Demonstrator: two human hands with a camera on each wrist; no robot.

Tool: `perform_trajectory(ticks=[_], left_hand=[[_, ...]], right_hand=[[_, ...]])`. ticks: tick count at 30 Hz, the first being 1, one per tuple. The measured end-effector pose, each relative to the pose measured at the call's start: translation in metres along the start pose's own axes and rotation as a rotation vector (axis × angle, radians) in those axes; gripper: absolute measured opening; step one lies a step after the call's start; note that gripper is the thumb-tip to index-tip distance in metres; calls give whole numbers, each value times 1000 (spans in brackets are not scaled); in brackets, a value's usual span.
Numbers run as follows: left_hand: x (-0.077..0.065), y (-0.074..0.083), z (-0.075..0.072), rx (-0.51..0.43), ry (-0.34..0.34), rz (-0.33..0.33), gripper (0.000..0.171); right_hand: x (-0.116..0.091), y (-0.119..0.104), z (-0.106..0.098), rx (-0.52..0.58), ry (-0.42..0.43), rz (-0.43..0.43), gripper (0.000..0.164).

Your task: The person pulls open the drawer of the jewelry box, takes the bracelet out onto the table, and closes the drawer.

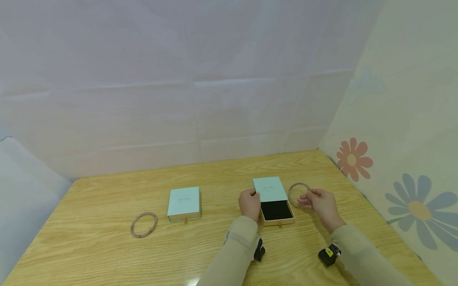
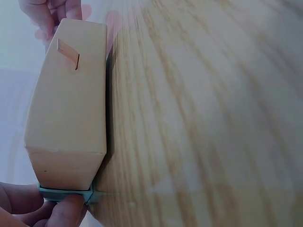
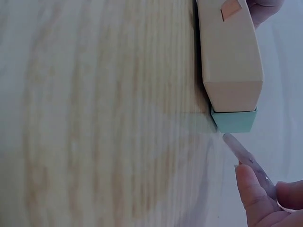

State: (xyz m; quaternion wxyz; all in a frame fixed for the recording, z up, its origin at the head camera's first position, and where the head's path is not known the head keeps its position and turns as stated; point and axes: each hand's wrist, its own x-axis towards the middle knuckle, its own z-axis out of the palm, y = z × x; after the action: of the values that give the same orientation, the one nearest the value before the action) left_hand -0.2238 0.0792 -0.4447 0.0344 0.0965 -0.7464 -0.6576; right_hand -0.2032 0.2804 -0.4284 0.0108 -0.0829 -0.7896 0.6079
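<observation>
A mint-green drawer box [image 1: 270, 189] lies on the table, its cream drawer [image 2: 71, 94] pulled partway out toward the person. Black lining [image 1: 276, 210] shows inside the drawer, and a small orange ribbon tab [image 3: 231, 9] sticks out of its front. My left hand [image 1: 250, 204] grips the left side of the green sleeve, fingers and thumb about its edge. To the right of the box, my right hand [image 1: 322, 204] pinches a pale purple bangle [image 1: 294, 184] between thumb and fingers. The bangle is tilted and close beside the box.
A second mint-green box [image 1: 184, 201], closed, sits left of the hands. Another pale purple bangle [image 1: 144, 225] lies flat on the wooden table [image 1: 107, 254] farther left. A pale backdrop [image 1: 179, 119] rises behind the table, and a flowered one [image 1: 404, 119] stands along the right.
</observation>
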Motion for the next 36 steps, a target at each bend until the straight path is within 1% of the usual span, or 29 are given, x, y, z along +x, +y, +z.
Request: perform_trajectory(ticks=[7,12,17,20,26,29,33,36], left_hand=[[1,-1,1,7,-3,-10,26],[1,-1,1,2,-2,-2,26],[2,-3,1,-11,-2,-6,26],[2,-4,1,-2,-2,4,26],[2,-5,1,-6,-1,-7,25],[3,-6,2,0,6,0,24],[3,-6,2,0,9,1,24],[2,-5,1,-1,8,-3,24]], right_hand=[[2,2,1,15,-11,18,41],[5,3,1,-16,-4,47,41],[11,6,-2,-120,10,83,39],[16,8,-4,-184,0,91,39],[23,10,-8,-279,-47,88,38],[25,9,-9,-325,-69,89,34],[27,6,-9,-421,-80,67,28],[28,5,-10,-486,-87,55,27]])
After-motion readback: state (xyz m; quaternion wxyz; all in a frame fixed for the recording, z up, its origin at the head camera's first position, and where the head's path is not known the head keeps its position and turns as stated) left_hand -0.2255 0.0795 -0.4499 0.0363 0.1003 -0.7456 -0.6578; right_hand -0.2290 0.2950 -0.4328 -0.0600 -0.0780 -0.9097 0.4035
